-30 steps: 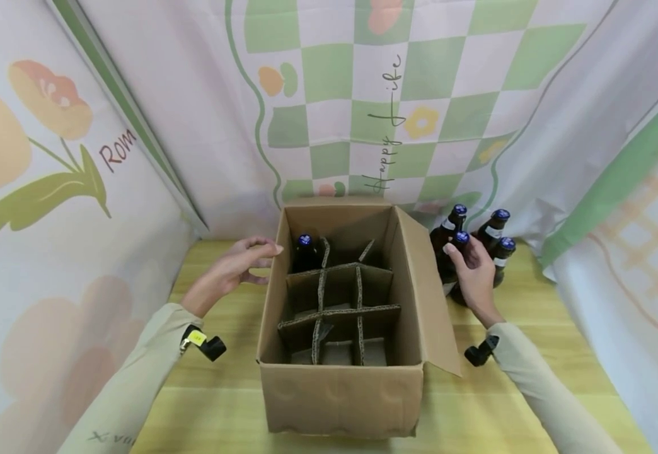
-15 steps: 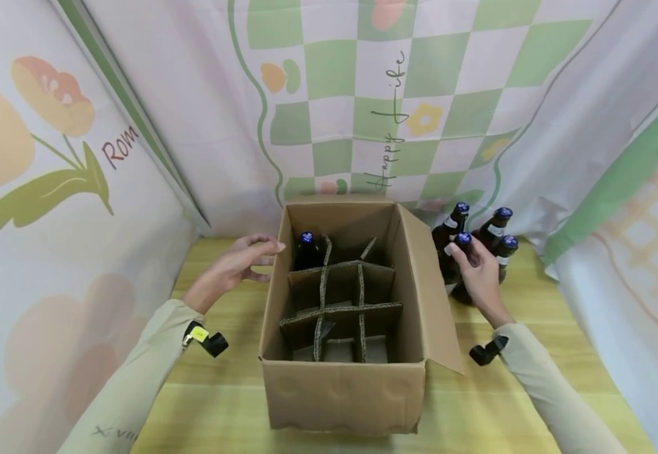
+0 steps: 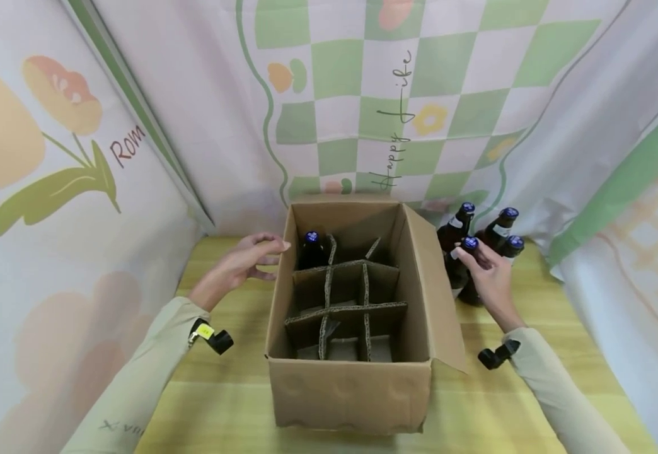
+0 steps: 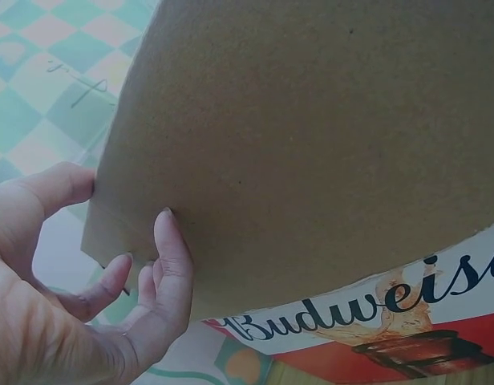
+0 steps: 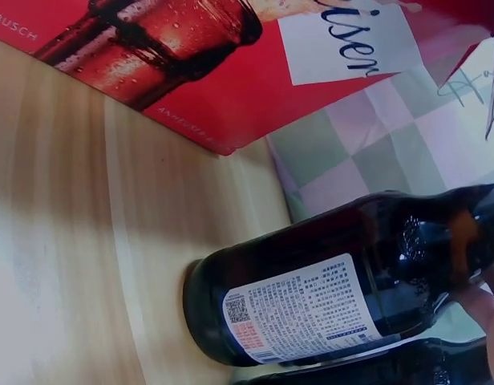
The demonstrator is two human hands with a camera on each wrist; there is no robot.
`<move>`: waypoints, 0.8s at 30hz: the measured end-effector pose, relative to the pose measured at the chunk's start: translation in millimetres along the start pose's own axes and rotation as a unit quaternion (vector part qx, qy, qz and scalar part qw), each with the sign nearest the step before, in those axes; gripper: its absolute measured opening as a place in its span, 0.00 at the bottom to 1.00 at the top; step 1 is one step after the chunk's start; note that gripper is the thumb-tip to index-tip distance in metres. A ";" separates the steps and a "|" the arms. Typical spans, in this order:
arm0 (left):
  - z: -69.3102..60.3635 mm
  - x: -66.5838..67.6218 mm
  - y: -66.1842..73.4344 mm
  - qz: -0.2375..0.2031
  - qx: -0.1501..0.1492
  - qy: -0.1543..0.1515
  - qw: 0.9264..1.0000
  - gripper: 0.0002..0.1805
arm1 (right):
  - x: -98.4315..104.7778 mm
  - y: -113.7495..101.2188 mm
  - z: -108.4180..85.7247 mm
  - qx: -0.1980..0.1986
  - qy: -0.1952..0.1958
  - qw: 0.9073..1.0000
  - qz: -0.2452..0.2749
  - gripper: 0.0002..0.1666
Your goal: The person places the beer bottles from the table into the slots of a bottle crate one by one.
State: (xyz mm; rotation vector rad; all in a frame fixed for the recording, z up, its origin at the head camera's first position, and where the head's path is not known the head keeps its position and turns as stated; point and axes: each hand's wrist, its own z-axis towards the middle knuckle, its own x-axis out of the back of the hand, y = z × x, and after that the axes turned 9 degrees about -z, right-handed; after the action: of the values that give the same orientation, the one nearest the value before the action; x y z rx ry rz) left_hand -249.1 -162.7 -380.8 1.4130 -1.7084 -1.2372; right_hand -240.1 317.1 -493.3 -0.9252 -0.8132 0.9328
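Note:
An open cardboard box (image 3: 348,391) with dividers stands in the middle, a blue-capped bottle (image 3: 311,252) in its far left compartment. At the box's left wall, my left hand (image 3: 244,261) touches the cardboard; the left wrist view shows the bent fingers (image 4: 173,249) against a brown flap (image 4: 311,144). To the right of the box, my right hand (image 3: 490,274) pinches the neck of a dark bottle (image 3: 456,271) between thumb and fingers. This bottle (image 5: 375,273) shows a white back label in the right wrist view, its base at the wooden surface; whether it touches cannot be told.
Several other blue-capped bottles (image 3: 502,228) stand close around the held one. The box's right flap (image 3: 439,296) folds outward beside them. Behind the wooden table (image 3: 221,403) hangs a checkered cloth (image 3: 334,69), with more printed cloth at both sides.
The head view has shifted slightly. The bottle in my right hand has moved a little nearer to me relative to the bottles around it. My left hand keeps its place at the box.

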 end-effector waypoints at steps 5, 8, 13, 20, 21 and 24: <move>0.1 -0.3 -0.5 -0.004 0.003 0.004 1.000 0.26 | -0.4 -3.4 -0.7 0.002 -0.005 1.000 0.004 0.22; -0.3 -0.8 -1.7 -0.005 0.004 0.002 1.000 0.26 | 0.1 -1.7 -0.3 0.006 0.000 1.000 0.003 0.20; -0.7 -1.6 -0.8 -0.003 0.001 0.004 1.000 0.27 | 2.6 0.2 2.8 0.000 0.026 1.000 0.001 0.21; -0.5 -1.8 1.6 -0.007 0.001 0.001 1.000 0.30 | 10.7 -9.8 0.9 -0.062 0.048 0.995 -0.057 0.28; -0.8 -1.8 1.7 -0.007 0.002 0.002 1.000 0.30 | 12.1 -11.9 0.0 -0.076 0.044 0.994 -0.065 0.29; -1.3 -2.1 1.6 -0.005 0.001 0.003 1.000 0.30 | 16.2 -18.7 -2.6 -0.115 0.026 0.991 -0.063 0.33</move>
State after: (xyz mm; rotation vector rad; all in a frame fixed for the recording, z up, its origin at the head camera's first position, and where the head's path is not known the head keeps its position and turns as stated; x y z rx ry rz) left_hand -248.0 -161.1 -378.5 1.4277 -1.7010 -1.2353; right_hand -226.2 325.6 -474.5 -1.0790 -0.9369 0.7119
